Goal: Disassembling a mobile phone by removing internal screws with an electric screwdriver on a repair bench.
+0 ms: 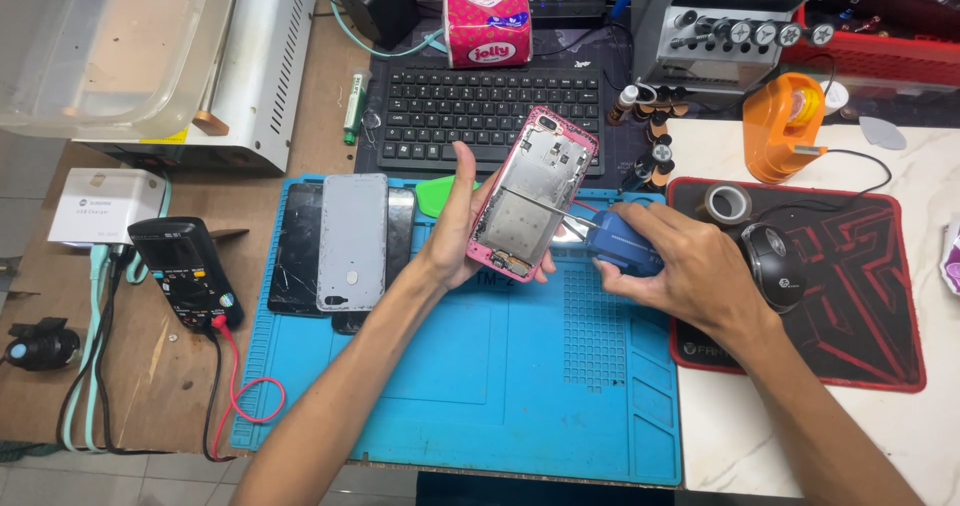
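Pink phone frame (530, 196) sits up off the blue work mat (500, 366), tilted, its bare metal inside facing the camera, and the left hand (455, 231) has it clamped along the left edge, thumb up the side, fingers wrapped behind. Right hand (680, 261) is closed around a blue-handled screwdriver (620, 241), the thin shaft reaching across onto the frame's inner plate. Both forearms come up from the bottom edge over the mat, which covers the middle of a worn brown desk (150, 366). Left on the mat, just beside the left hand, lie a grey back cover (352, 241) and a cracked dark screen (298, 251). Off the mat's left edge there's a black multimeter (185, 271) with a red lead curling down. To the right, a black and red mouse pad (850, 316) carries a dark mouse (775, 266) and a roll of tape (728, 204) on a pale marble-look surface. Further back, a black keyboard (480, 116), a pink tissue pack (487, 28), an orange tape dispenser (785, 126) and a white metal machine (250, 76) at far left.
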